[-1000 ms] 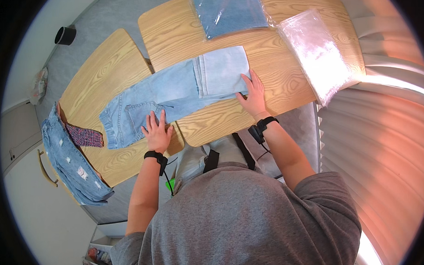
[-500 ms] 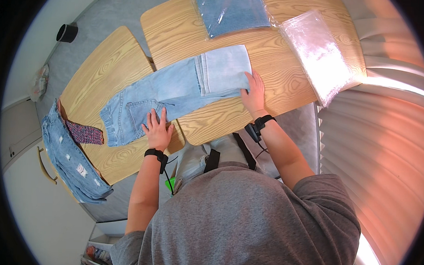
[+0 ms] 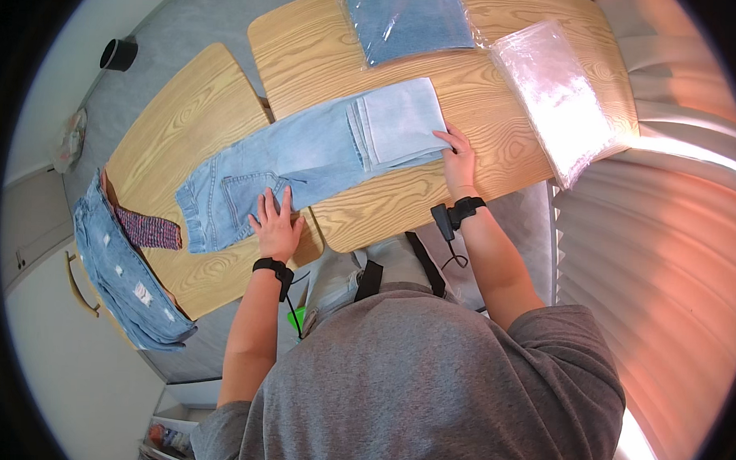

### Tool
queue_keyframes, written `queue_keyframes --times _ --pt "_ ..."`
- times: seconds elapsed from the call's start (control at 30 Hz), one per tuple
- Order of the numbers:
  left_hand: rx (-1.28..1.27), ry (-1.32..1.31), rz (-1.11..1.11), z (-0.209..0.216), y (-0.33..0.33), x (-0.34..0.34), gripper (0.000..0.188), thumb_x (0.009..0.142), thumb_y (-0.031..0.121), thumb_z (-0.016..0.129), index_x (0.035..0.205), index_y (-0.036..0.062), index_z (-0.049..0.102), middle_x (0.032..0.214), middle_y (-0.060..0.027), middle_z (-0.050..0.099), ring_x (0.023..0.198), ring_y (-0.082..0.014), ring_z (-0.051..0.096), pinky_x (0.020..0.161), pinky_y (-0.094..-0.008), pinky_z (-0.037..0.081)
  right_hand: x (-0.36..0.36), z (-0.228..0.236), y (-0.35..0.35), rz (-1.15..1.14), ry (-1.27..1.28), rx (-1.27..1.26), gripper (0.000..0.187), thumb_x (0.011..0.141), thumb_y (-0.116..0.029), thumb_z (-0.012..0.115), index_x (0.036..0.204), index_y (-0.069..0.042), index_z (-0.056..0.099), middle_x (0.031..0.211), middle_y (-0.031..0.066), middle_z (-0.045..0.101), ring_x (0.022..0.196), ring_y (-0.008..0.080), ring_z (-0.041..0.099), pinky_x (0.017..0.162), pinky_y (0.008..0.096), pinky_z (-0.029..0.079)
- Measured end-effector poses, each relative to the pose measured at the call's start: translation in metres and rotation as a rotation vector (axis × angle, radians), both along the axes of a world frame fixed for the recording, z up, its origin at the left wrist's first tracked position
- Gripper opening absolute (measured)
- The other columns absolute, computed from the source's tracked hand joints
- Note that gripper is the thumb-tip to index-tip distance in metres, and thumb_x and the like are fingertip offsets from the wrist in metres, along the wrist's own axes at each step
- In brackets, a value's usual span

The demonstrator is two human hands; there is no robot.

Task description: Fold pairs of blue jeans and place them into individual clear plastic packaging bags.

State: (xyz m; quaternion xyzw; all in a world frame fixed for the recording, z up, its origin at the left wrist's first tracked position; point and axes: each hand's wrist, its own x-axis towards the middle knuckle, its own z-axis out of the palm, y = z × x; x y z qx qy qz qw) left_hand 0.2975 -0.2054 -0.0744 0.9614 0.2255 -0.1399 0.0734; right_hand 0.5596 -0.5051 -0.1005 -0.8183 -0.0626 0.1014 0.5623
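Note:
Light-blue jeans [image 3: 314, 139] lie lengthwise across the wooden tables, with the leg ends folded back over the legs at the right. My left hand [image 3: 278, 227] rests flat with fingers spread on the lower edge of the jeans, beside the back pocket near the elastic waistband. At the right end, my right hand [image 3: 458, 158] grips the folded edge of the jeans between its fingers. The fingertips on the underside are hidden.
At the far side of the table [image 3: 309, 45] lies blue denim in a clear bag [image 3: 407, 24]. A stack of clear plastic bags [image 3: 551, 98] lies at the right. Ripped jeans [image 3: 128, 262] and a knitted strip [image 3: 151, 229] drape over the left edge. A gap divides the two tabletops.
My right hand has moved a little to the right, and the folded end of the jeans has shifted with it. Their lower edge lies straighter. My left hand stays nearly in place.

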Motion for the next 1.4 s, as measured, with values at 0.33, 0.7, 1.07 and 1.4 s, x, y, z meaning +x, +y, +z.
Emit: queue_keyframes --times 0.33,0.7,1.07,1.4 --pt "0.005 -0.004 -0.004 0.001 0.0 0.0 0.076 0.085 0.037 0.065 0.15 0.0274 0.026 0.153 -0.0168 0.022 0.139 -0.0388 0.024 0.103 -0.0694 0.023 -0.011 -0.009 -0.021 0.281 -0.53 -0.527 0.053 0.076 0.001 0.054 0.128 -0.009 0.054 0.134 0.0164 0.051 0.128 0.0352 0.043 0.106 0.0446 0.035" --pt "-0.03 0.003 0.012 0.001 0.001 -0.001 0.075 0.085 0.037 0.065 0.149 0.0286 0.027 0.154 -0.0166 0.022 0.14 -0.0384 0.022 0.104 -0.069 0.022 -0.017 0.015 0.019 0.419 -0.548 -0.916 0.048 0.095 -0.033 0.048 0.142 -0.023 0.043 0.149 0.0112 0.034 0.138 0.035 0.028 0.112 0.0497 0.024" --pt "-0.057 -0.012 0.034 0.001 0.001 -0.002 0.079 0.082 0.036 0.068 0.149 0.03 0.027 0.154 -0.0154 0.021 0.141 -0.0367 0.022 0.104 -0.0692 0.021 -0.014 0.016 0.019 -0.117 -0.016 -0.682 0.068 0.079 -0.025 0.072 0.132 0.004 0.043 0.131 0.0257 0.049 0.121 0.0386 0.047 0.098 0.043 0.041" --pt "-0.033 -0.034 0.022 -0.001 0.0 -0.002 0.079 0.082 0.037 0.068 0.149 0.0302 0.027 0.153 -0.0151 0.025 0.14 -0.036 0.023 0.103 -0.0691 0.023 -0.017 0.001 0.016 -0.518 0.919 0.821 0.031 0.084 -0.021 0.072 0.11 -0.009 0.06 0.105 0.0052 0.064 0.09 0.0223 0.062 0.078 0.0314 0.048"
